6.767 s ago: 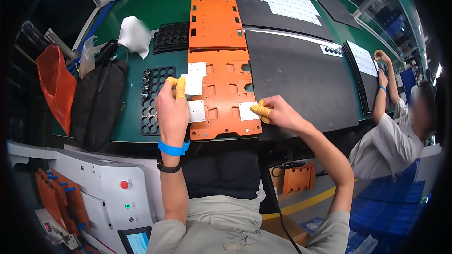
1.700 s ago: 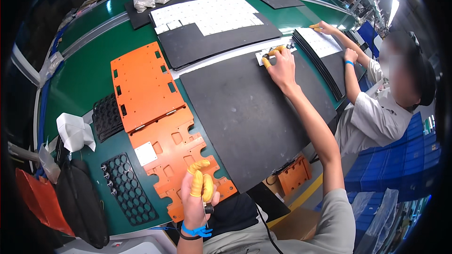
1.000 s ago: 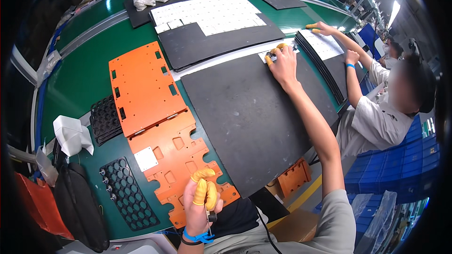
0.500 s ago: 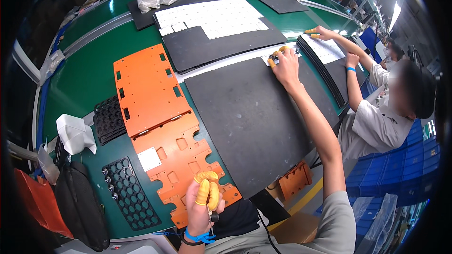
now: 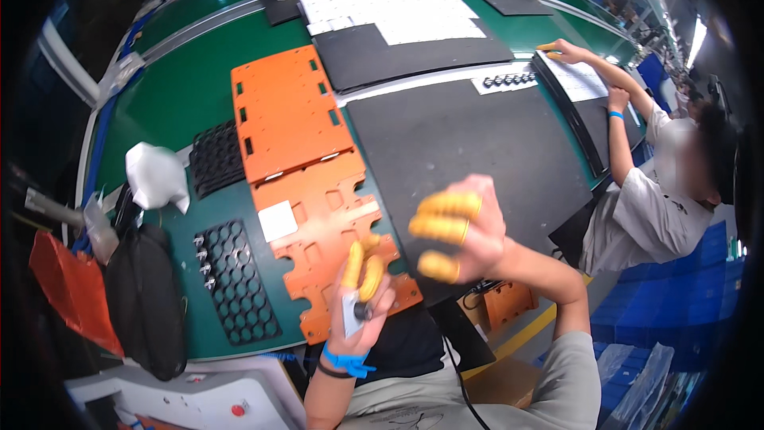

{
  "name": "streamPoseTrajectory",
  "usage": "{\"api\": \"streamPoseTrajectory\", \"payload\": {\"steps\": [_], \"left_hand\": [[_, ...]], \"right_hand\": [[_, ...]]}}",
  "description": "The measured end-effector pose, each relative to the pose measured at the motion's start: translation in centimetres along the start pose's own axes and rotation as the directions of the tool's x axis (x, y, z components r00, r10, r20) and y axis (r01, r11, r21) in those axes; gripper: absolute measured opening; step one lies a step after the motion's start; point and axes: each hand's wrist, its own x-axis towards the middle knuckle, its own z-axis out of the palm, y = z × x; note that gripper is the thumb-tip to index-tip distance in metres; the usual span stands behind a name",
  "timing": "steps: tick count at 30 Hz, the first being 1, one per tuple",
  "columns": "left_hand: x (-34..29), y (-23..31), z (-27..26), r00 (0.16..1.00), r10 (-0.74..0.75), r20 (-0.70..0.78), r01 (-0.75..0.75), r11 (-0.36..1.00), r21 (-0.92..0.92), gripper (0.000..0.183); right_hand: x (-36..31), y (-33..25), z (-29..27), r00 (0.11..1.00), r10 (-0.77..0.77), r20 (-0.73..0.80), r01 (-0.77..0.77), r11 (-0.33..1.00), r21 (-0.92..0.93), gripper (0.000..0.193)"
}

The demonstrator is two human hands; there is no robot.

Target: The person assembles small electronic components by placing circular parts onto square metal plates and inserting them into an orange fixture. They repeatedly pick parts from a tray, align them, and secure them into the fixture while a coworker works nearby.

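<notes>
My left hand [image 5: 366, 295], its fingertips in yellow finger cots, is closed around a small light plate with a black round part [image 5: 352, 314]. It hovers over the near end of an orange fixture [image 5: 318, 199]. A white square plate [image 5: 277, 221] lies on that fixture's left side. To the right, my right hand [image 5: 461, 231] is slightly blurred above the black mat [image 5: 469, 139]. Its yellow-capped fingers are spread, and I see nothing between them. At the mat's far edge, a row of small black parts [image 5: 509, 80] stands on a white sheet.
Left of the fixture lie a black tray with round holes [image 5: 243, 295] and stacked black trays [image 5: 215, 161]. Beyond are black boards [image 5: 414, 64] bearing white sheets. A co-worker's hand [image 5: 565, 52] rests on another board stack at right. A black bag [image 5: 143, 302] sits at left.
My right hand has left the row of black parts and come back toward my left hand, its fingers now spread. My left hand has turned, showing more of the light plate. The view has shifted.
</notes>
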Motion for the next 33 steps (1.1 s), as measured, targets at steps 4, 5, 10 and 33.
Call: {"api": "streamPoseTrajectory", "payload": {"steps": [4, 5, 10, 33], "left_hand": [[0.4, -0.9, 1.0, 0.999, -0.043, -0.001, 0.043, 0.998, -0.052, 0.039], [0.4, -1.0, 2.1, 0.995, -0.056, -0.088, 0.052, 0.998, -0.045, 0.038], [0.1, -1.4, 2.9, 0.999, 0.029, 0.028, -0.029, 1.000, 0.006, 0.036], [1.2, 10.5, -0.2, 0.633, 0.762, 0.135, 0.238, -0.357, 0.903, 0.026]], "right_hand": [[0.5, -4.6, 0.3, 0.990, 0.003, 0.138, -0.026, 0.986, 0.165, 0.051], [0.5, -4.8, 0.4, 0.989, 0.017, 0.147, -0.044, 0.983, 0.179, 0.050], [1.0, -6.1, -0.3, 0.978, 0.071, 0.198, -0.122, 0.959, 0.257, 0.044], [-5.4, 22.9, -1.3, 0.862, 0.501, -0.076, -0.453, 0.694, -0.560, 0.029]]}}
